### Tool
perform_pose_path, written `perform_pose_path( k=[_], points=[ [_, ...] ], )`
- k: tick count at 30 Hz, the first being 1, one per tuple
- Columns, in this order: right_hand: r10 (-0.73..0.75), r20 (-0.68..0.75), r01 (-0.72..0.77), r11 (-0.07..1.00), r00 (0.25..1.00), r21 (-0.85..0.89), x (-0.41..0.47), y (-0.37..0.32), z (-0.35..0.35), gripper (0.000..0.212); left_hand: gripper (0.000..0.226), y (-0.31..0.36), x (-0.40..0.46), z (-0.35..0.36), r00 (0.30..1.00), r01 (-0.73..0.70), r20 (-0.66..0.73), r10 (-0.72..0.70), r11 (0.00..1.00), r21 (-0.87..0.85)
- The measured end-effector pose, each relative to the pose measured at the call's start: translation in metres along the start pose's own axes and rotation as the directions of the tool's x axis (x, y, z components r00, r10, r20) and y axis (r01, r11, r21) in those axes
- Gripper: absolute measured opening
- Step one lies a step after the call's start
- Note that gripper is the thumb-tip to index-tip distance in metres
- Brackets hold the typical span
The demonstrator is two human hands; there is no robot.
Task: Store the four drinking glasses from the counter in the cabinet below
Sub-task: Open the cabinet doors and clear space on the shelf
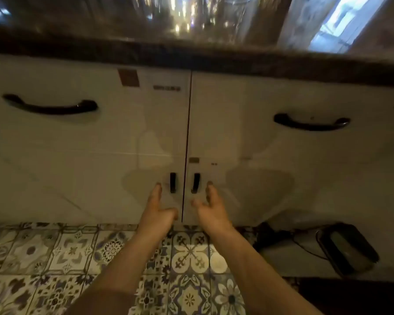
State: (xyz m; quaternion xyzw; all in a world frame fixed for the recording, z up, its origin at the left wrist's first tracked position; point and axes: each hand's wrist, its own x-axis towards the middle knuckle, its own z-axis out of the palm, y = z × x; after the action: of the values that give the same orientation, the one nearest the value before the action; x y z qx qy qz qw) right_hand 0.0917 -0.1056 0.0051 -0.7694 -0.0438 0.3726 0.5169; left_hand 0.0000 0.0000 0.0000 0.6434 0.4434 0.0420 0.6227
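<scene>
Blurred drinking glasses stand on the dark counter at the top of the view; their number is unclear. Below the counter, the white cabinet has two shut doors, a left door and a right door, each with a small black vertical handle by the centre seam. My left hand is open, fingertips just left of the left handle. My right hand is open, fingertips just right of the right handle. Neither hand holds anything.
Two white drawers above the doors carry long black handles. A dark device with a cable lies on the floor at the right. Patterned floor tiles run under my arms.
</scene>
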Motion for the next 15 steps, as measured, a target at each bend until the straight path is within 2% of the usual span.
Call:
perform_pose_path(
  k=[5, 9, 15],
  points=[
    [-0.011, 0.002, 0.011, 0.999, 1.0, 0.041, 0.018, -0.003, 0.018, 0.063, 0.106, -0.004, 0.02, 0.017, 0.995, -0.066, 0.081, 0.058, 0.994, 0.088],
    [-0.043, 0.003, 0.043, 0.999, 0.999, 0.012, 0.013, 0.001, 0.021, 0.065, 0.102, -0.009, 0.018, 0.013, 0.989, -0.113, 0.108, 0.104, 0.991, 0.077],
    [-0.072, 0.012, 0.073, 0.997, 0.997, -0.027, -0.003, 0.008, 0.018, 0.071, 0.106, -0.017, 0.001, -0.001, 0.975, -0.13, 0.196, 0.101, 0.981, 0.143]
  ],
)
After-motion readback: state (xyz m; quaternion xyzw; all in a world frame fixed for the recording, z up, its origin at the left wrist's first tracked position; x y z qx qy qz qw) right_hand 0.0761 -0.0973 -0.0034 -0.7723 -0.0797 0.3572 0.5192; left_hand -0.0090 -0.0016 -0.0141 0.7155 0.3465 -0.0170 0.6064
